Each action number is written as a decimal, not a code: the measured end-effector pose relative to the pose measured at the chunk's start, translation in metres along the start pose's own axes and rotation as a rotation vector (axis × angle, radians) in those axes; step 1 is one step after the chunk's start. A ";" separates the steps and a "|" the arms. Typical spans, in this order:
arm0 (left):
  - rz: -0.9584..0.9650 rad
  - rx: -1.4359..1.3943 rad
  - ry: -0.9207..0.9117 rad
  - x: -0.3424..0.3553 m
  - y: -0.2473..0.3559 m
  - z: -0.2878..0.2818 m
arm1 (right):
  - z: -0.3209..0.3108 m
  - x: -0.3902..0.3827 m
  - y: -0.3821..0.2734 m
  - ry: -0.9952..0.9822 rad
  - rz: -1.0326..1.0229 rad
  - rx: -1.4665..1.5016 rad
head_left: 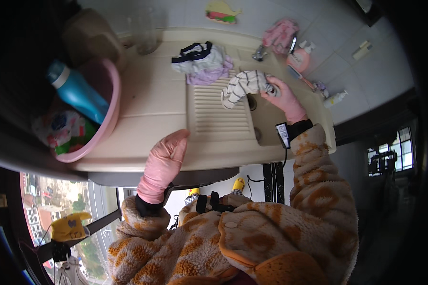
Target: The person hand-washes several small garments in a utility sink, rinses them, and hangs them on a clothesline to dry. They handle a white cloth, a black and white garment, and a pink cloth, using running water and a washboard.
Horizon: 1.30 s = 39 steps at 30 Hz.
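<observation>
My pink-gloved right hand (283, 99) grips a white, dark-striped cloth (242, 85) over the sink (266, 130), its lower end by the ridged washboard (214, 114). A white item with navy trim (199, 59) and a lilac cloth (209, 76) lie heaped at the washboard's back. My pink-gloved left hand (169, 154) is at the counter's front, left of the washboard, fingers curled together, with nothing visible in it.
A pink basin (108, 118) holds a blue bottle (83, 95) and packets. Behind stand a clear container (145, 31) and a tan one (88, 38). Along the right are a tap (259, 54), pink cloth (280, 35), pink pump bottle (299, 59) and white bottle (335, 99).
</observation>
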<state>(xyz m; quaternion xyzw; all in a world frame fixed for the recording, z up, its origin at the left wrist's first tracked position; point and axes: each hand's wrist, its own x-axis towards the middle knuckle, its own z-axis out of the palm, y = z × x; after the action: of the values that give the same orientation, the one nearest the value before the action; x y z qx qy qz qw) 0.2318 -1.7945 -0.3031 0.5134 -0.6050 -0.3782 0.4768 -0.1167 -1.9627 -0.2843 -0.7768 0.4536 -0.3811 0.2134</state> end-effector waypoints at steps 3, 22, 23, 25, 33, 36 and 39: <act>0.126 0.049 -0.035 0.030 0.026 0.017 | -0.057 0.004 -0.005 0.049 -0.252 -0.343; 0.173 1.144 -0.560 0.323 -0.037 0.274 | -0.129 0.071 0.165 -0.703 0.677 1.195; 0.184 1.200 -0.592 0.334 -0.043 0.285 | -0.125 0.072 0.169 -0.712 0.673 1.281; 0.061 1.025 -0.436 0.347 -0.041 0.306 | -0.119 0.075 0.174 -0.692 0.624 1.248; -0.459 0.374 -0.266 0.380 -0.041 0.346 | -0.099 0.079 0.183 -0.519 0.593 0.957; 0.177 0.820 -0.320 0.391 -0.067 0.348 | -0.095 0.079 0.184 -0.479 0.630 0.937; 0.004 0.841 -0.261 0.393 -0.072 0.348 | -0.092 0.079 0.186 -0.482 0.687 0.894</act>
<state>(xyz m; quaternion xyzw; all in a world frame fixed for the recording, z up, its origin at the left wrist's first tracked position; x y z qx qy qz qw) -0.0930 -2.2050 -0.3873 0.6095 -0.7626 -0.1597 0.1465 -0.2665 -2.1226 -0.3214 -0.4859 0.4132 -0.2578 0.7258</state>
